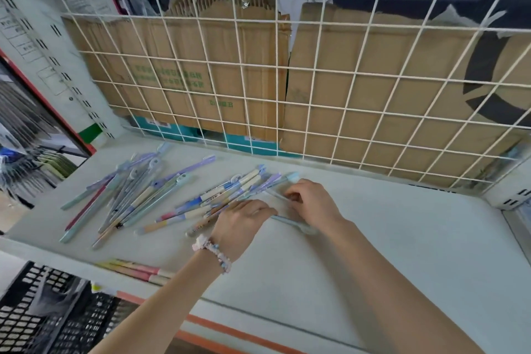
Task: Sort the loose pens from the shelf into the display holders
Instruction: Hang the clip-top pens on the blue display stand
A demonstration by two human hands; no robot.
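Observation:
Several loose pastel pens lie on the white shelf [373, 238]. One heap [129, 195] sits at the left and a second cluster [230, 192] is in the middle. My left hand [244, 218], with a bead bracelet on its wrist, rests on the near end of the middle cluster, its fingers stretched to the right. My right hand [313, 201] is just to its right, and its curled fingers pinch a thin pale pen [275, 195]. A pale blue pen [296, 224] lies on the shelf under that hand. No display holder is in view.
A white wire grid [287, 100] backs the shelf, with cardboard [373, 80] behind it. Pink and yellow pens [135, 270] lie below the shelf's front edge. Black mesh baskets [43, 316] stand at the lower left. A white upright [57, 66] bounds the left side.

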